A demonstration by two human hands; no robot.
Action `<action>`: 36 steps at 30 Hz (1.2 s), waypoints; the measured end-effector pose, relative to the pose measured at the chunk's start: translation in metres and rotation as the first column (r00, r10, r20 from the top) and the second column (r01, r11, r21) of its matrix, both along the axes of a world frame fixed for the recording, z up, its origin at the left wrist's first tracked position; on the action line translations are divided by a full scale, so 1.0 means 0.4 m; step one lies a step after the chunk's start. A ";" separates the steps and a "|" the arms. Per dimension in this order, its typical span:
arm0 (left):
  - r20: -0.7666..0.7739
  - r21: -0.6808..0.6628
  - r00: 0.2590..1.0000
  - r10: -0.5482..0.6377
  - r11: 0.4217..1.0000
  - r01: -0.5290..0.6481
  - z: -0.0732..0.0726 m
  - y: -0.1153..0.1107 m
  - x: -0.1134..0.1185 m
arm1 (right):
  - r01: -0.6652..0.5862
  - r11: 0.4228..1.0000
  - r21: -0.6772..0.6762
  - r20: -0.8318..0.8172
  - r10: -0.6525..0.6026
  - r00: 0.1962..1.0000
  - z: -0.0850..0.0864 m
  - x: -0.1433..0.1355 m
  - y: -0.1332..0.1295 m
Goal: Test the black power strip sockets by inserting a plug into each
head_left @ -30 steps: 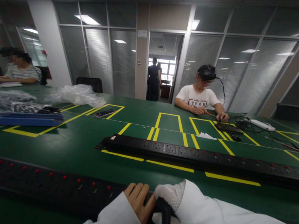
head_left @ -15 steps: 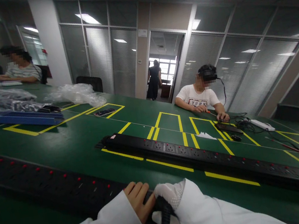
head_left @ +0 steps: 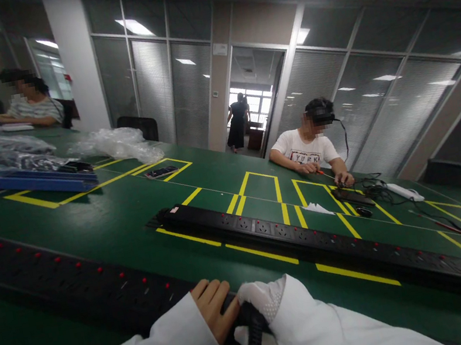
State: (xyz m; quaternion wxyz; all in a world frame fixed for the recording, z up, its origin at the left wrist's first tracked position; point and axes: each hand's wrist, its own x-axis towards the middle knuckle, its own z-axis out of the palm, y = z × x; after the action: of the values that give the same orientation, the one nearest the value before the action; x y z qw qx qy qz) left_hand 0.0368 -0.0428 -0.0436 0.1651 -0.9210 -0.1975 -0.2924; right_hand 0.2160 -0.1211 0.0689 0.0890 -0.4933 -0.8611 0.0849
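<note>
A long black power strip with red switches runs from the left edge to my hands. My bare left hand is closed over its near end, four fingers on top and the lower part underneath. Close against it, my right hand, in a white dotted glove, is closed on the same end; its fingertips are hidden. A thick black cord bends down between the two hands. Beyond them, a second black power strip lies slantwise on the green table.
Yellow tape marks the table. Clear plastic wrap and a blue rail lie at the left, near a phone. Across the table a person handles a tool beside tangled cables. Others sit at far left.
Both my hands and the power strips look unmoved. In the doorway, the standing person has shifted slightly.
</note>
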 end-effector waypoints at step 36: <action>-0.001 0.071 1.000 0.006 0.997 -0.006 -0.022 0.011 0.005 | 0.016 1.000 -0.016 -0.003 -0.016 1.000 -0.006 0.001 -0.001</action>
State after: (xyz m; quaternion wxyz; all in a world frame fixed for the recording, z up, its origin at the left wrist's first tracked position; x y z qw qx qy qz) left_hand 0.0386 -0.0383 -0.0523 0.1985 -0.9141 -0.1899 -0.2983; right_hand 0.2164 -0.1216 0.0665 0.0869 -0.5009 -0.8562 0.0920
